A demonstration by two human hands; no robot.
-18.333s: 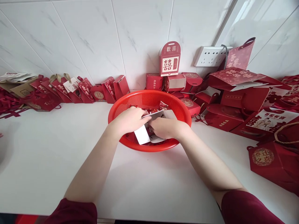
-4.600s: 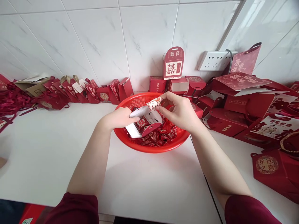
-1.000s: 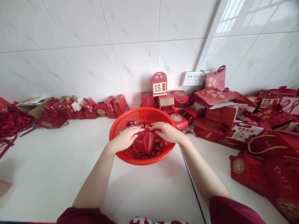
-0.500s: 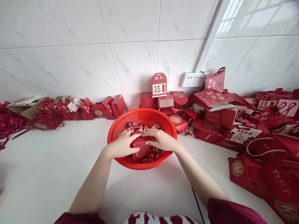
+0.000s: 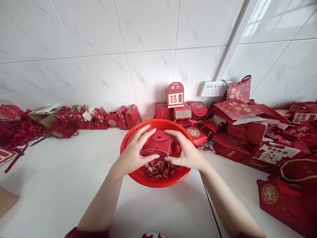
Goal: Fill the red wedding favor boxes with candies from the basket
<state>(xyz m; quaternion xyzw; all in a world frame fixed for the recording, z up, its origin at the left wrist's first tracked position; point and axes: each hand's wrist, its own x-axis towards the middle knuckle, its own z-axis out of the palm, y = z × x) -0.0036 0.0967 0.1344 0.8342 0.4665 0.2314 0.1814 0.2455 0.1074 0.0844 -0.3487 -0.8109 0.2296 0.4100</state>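
Both hands are over a red plastic basket (image 5: 158,182) that contains small red wrapped pieces (image 5: 156,168). Between them is a small red gift box (image 5: 158,142), its top flaps facing up. My left hand (image 5: 135,150) is curved around the box's left side, fingers wrapped against it. On the right side, my right hand (image 5: 187,148) grips the box with fingers and thumb curled. The underside of the box is hidden from view.
Red gift boxes (image 5: 232,145) are piled at the right, and a row of small boxes (image 5: 121,117) stands along the wall at left. A power strip (image 5: 215,88) is on the wall. A person's arm (image 5: 7,201) shows at the left edge.
The box has been turned so its top flaps show, and both hands have shifted to its sides. The view has shifted left, and more of the other person's arm shows.
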